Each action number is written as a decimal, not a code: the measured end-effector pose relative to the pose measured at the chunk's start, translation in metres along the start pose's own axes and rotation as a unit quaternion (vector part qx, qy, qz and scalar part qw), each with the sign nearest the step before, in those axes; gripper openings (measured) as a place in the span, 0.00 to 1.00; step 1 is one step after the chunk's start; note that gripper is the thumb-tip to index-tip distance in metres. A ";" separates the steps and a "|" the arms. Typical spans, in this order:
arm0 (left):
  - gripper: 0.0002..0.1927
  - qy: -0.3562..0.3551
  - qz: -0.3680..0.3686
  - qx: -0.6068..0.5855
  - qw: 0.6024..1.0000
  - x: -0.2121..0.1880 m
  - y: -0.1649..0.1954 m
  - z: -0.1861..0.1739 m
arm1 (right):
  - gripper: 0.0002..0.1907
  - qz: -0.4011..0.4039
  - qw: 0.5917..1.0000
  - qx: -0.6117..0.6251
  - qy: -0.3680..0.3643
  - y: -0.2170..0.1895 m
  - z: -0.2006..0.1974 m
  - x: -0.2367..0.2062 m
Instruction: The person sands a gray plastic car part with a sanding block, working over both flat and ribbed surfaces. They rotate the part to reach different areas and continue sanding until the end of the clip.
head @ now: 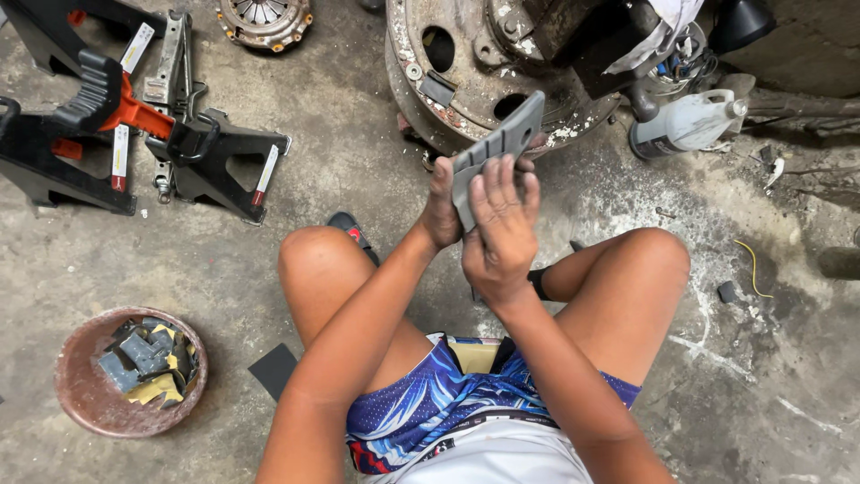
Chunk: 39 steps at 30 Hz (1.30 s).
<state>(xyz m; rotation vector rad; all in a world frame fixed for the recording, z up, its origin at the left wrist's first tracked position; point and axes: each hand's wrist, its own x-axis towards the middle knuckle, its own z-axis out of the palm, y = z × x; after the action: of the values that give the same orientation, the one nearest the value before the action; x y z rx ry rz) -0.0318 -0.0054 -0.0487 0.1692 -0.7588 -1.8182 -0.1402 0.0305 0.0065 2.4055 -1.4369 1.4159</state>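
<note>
Between the knees, at twelve o'clock from the lap, the left hand (441, 208) grips a grey curved pad (495, 150) while the right hand (500, 235) presses flat on it; its face looks clean, more pads wait in the bowl (82, 394) at eight o'clock

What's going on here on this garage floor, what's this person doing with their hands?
A person sits on the concrete floor holding a flat grey pad upright in the left hand, the right hand pressed flat against its face. A rusty wheel hub stands just beyond, black jack stands lie to the left, and a bowl holds similar grey pieces.
</note>
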 end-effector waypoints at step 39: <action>0.76 -0.024 0.154 0.484 0.861 -0.059 0.054 0.004 | 0.18 -0.197 0.964 0.121 -0.129 0.013 -0.027 0.022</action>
<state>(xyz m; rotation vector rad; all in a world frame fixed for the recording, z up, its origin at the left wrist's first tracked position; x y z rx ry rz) 0.0320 0.0383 -0.0287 0.6144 -1.5900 -1.0022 -0.1644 0.0186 0.0325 2.9037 -0.7715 1.2805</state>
